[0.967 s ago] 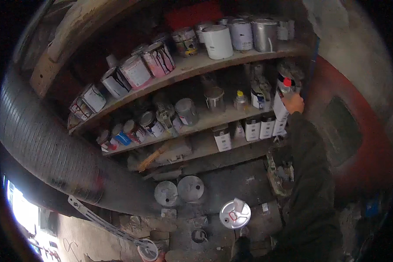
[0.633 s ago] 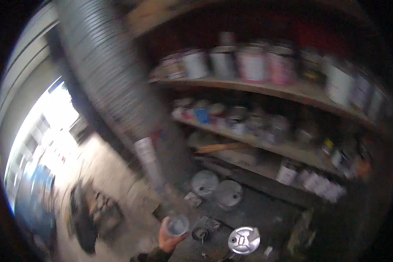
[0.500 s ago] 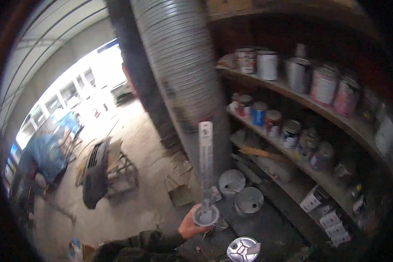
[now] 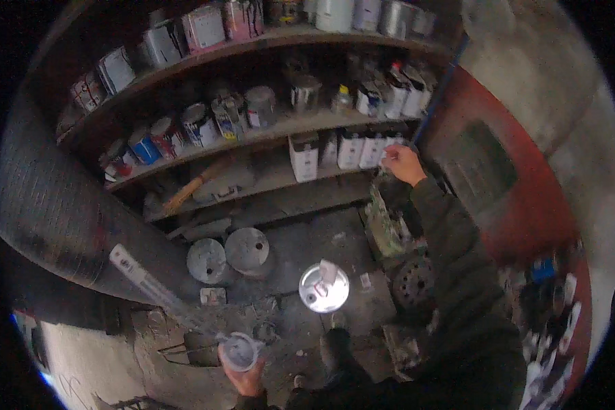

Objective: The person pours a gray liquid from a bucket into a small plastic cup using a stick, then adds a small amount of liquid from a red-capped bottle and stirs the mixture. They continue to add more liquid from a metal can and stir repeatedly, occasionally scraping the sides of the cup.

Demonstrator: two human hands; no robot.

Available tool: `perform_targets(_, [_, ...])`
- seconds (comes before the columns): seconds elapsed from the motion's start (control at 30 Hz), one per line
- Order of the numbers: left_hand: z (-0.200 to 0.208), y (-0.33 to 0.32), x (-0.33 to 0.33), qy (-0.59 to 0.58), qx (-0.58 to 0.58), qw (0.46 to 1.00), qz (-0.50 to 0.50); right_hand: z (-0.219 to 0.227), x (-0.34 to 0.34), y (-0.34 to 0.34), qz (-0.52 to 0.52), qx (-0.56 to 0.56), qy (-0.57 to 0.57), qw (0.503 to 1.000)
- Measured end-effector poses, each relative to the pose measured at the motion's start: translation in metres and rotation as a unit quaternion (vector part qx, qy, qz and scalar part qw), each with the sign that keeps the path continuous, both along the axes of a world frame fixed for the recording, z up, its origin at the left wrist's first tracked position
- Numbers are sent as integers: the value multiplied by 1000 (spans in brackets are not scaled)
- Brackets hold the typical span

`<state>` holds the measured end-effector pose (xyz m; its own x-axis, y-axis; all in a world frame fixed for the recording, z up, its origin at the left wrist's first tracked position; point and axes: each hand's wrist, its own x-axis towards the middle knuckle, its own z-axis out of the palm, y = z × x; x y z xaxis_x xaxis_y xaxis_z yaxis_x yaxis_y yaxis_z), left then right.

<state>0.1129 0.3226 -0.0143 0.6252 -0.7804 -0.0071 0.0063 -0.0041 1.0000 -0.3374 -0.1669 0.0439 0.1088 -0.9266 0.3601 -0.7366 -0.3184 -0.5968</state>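
two hands at work before paint shelves, seen from above. the left hand (image 4: 242,378) is clamped around a pale, translucent cup (image 4: 242,355), held above the floor (image 4: 99,359) and well apart from the shelves; the fingers beneath the cup are mostly hidden. a long, flat, pale stick (image 4: 143,280) stands tilted in the cup, leaning to the upper left; its markings are blurred and its lower end is hard to make out against the grey inside. the right hand (image 4: 404,164), well apart from the left, is raised at the right end of the lower shelf (image 4: 266,190), just beside a row of white containers (image 4: 352,149). its fingers are bent; whether they touch or grip anything cannot be told. the dark sleeve (image 4: 458,253) covers part of what lies behind it.

on the middle shelf (image 4: 253,142), near its right end, stand a yellow-capped bottle (image 4: 342,102) and a red-capped container (image 4: 395,96), both blurred. cans on the upper shelf (image 4: 307,32) are partly cut off by the view's top edge. below the shelves, a shiny round lid (image 4: 314,277) bears a pale piece (image 4: 329,272) that hides part of it; two grey drums (image 4: 247,251) show mainly their tops.
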Motion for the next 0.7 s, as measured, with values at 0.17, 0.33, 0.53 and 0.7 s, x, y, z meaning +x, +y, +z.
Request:
perform_targets(0.17, [-23, 76, -2, -77, -10, 975, -208, 56, 107, 277, 137, 178, -133, 965])
perform_targets(0.33, [10, 117, -34, -41, 9, 881, -472, 113, 150, 503, 262, 288, -88, 917])
perform_targets(0.53, [29, 171, -91, -44, -17, 717, -696, 133, 107, 676, 66, 259, -126, 955])
perform_targets(0.7, [36, 243, -180, 25, -26, 571, -820, 126, 35, 837, -85, 165, -103, 977])
